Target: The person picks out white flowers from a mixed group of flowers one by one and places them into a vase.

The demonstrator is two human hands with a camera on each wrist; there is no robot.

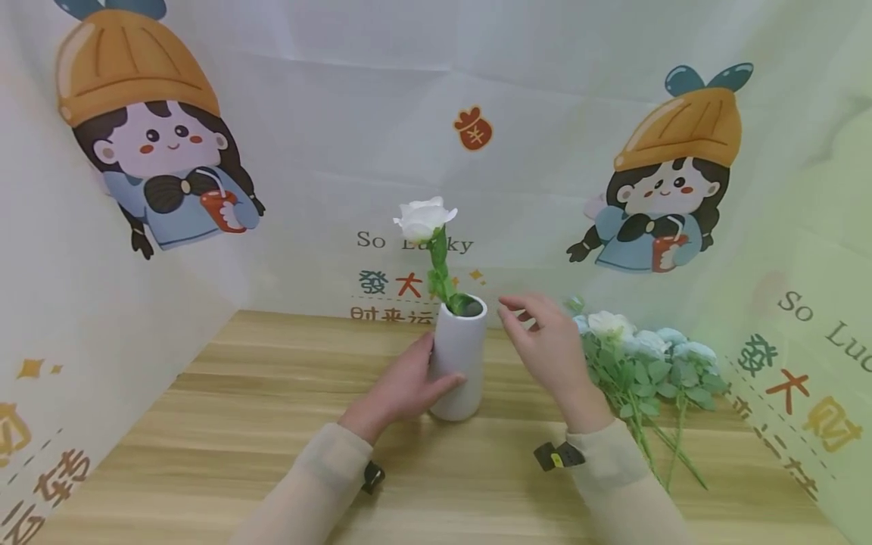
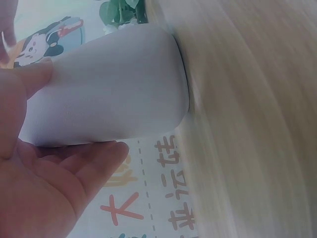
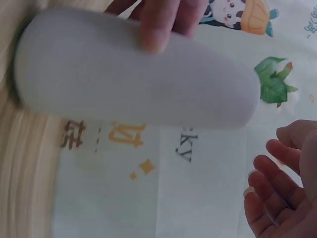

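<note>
A white vase (image 1: pixel 458 371) stands upright on the wooden table, with one white rose (image 1: pixel 425 219) in it that leans to the left. My left hand (image 1: pixel 402 382) holds the vase around its middle, thumb across the near side and fingers along the other side. To the right of the vase mouth, my right hand (image 1: pixel 545 344) is raised with nothing in it, its fingers loosely bent. In the right wrist view, the fingers (image 3: pixel 267 183) are apart from the vase (image 3: pixel 133 69), and green leaves (image 3: pixel 271 82) show past its rim.
A bunch of pale blue and white artificial flowers (image 1: pixel 643 348) lies on the table (image 1: pixel 272 424) at the right, stems toward me, beside my right forearm. A printed cloth backdrop (image 1: pixel 354 136) rises along the back and both sides of the table.
</note>
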